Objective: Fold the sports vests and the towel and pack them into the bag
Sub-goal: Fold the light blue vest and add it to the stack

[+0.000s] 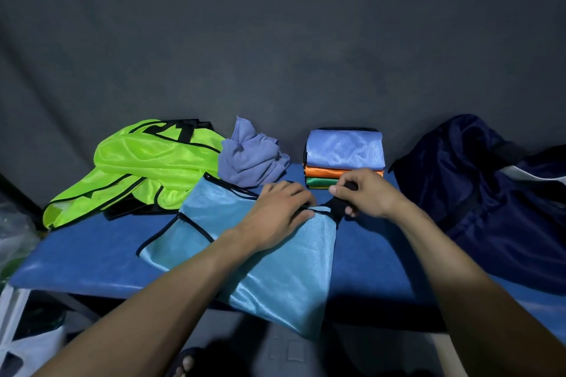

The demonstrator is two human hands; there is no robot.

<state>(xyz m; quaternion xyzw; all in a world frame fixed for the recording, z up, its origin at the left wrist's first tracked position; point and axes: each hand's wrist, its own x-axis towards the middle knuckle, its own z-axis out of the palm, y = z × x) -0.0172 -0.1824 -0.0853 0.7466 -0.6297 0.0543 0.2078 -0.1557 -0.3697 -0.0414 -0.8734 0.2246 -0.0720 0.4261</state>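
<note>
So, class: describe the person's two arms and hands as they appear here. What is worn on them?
Both forearms are bare up to the frame's edge, with no sleeves in view. The left hand and right hand wear no gloves, and no rings, watch or bands show on them or on the wrists.

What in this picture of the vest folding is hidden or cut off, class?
- Head view: the light blue vest is partly covered by the left hand; its black strap sits inside the right hand.
- Navy bag: frame's right edge cuts it; opening unseen.
- Folded stack: lower vests show only edges.
</note>
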